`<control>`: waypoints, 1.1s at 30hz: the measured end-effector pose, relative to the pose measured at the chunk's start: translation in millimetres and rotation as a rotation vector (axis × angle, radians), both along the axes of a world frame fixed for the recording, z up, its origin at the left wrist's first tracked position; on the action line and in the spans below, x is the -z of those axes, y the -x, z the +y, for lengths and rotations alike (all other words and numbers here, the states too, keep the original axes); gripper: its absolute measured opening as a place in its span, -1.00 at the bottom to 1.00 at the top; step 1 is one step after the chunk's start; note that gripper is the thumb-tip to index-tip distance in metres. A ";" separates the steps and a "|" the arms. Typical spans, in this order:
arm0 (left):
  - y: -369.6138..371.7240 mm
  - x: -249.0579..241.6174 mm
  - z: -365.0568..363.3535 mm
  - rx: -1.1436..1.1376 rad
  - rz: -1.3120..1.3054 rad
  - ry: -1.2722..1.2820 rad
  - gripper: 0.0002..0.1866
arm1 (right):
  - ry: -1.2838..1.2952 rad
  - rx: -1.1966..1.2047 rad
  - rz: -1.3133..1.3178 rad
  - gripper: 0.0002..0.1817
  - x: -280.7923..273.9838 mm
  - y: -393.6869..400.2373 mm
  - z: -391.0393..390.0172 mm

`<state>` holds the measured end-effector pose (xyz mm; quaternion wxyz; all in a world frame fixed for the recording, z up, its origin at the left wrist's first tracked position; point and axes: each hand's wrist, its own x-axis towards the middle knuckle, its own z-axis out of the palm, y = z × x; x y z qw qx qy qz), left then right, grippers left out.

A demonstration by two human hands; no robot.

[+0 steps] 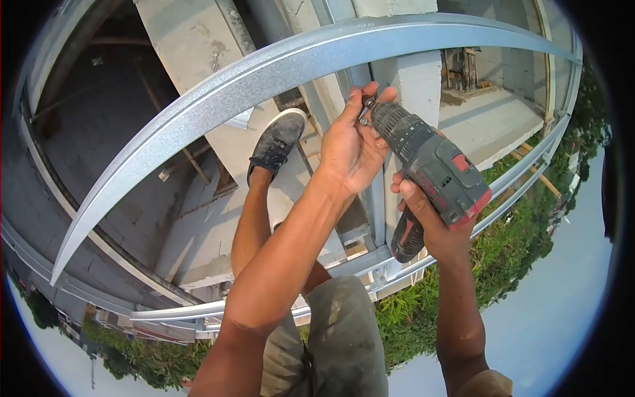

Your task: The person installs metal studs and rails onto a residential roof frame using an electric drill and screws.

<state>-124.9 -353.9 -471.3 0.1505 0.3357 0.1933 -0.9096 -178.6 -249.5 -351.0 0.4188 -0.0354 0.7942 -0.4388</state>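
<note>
My right hand (pixel 430 218) is wrapped around a black and red cordless drill (pixel 440 162), whose chuck points up and left. The battery end faces down and right. My left hand (pixel 357 149) is at the drill's nose, with thumb and fingertips pinched together at the bit. A small metal screw (pixel 364 122) shows between the left fingers and the chuck; its shank is partly hidden. Just above both hands, a long galvanized steel channel (pixel 291 63) curves across the view, touched by neither hand.
My shoe (pixel 278 142) rests on a concrete ledge (pixel 218 132). Metal rails (pixel 370 264) run below my hands. Deep openings lie at left, with a dark floor (pixel 106 139) far below. Greenery (pixel 463 284) and sky show past the edge. A block pillar (pixel 417 83) stands behind the drill.
</note>
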 end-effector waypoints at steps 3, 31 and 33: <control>13.0 -25.0 -29.0 -0.001 -0.045 -0.067 -0.69 | -0.001 -0.388 0.348 -0.27 6.4 12.7 -1.6; -17.2 104.4 5.0 0.588 -0.699 1.347 -0.14 | -0.102 -0.215 0.219 -0.73 18.8 31.3 -45.2; 1.7 89.2 -20.4 0.664 -0.582 1.479 -0.03 | -0.145 -0.247 0.276 -0.77 17.1 34.5 -44.7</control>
